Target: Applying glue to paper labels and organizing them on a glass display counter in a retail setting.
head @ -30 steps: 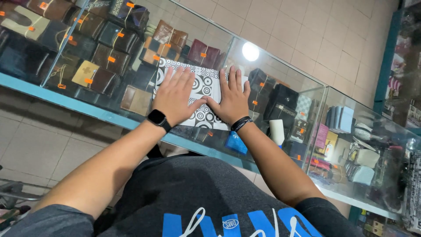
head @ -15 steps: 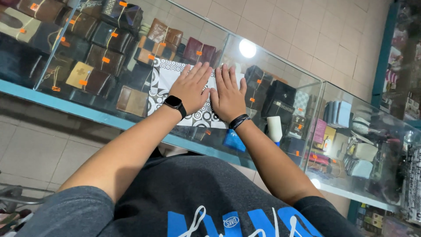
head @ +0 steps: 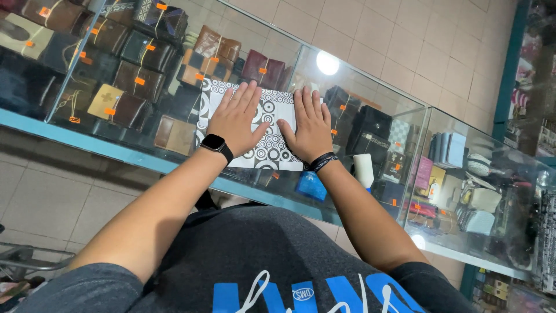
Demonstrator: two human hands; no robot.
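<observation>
Both hands flat, palms down, fingers spread, gripping nothing. Left hand (head: 236,117) presses the left part of a black-and-white patterned sheet (head: 272,124); right hand (head: 310,130) presses its right part. Sheet is flat, rectangular, printed with circles and small checks, thin like paper or card; it lies on the glass surface (head: 376,93), about mid-way along the case, corners partly covered by the hands.

Left wrist carries a black smartwatch (head: 215,143) with a square face; right wrist a black braided band (head: 322,162).

Surface is clear glass with a light blue frame edge (head: 116,152), the top of a long display case. Under the glass: rows of leather-looking wallets (head: 133,81), brown, tan, black and maroon, each with a small orange tag. Farther right, dark boxes (head: 370,124), a white cylinder (head: 364,170), a blue packet (head: 311,186), and folded coloured items, hard to tell apart through reflections. A round lamp glare (head: 328,62) sits on the glass.

Floor is pale beige tile (head: 417,40). A teal upright (head: 509,69) stands at right. The person's dark grey shirt (head: 255,255) with blue and white print fills the bottom, cut off by the frame. Metal frame at lower left (head: 17,258) unclear.
</observation>
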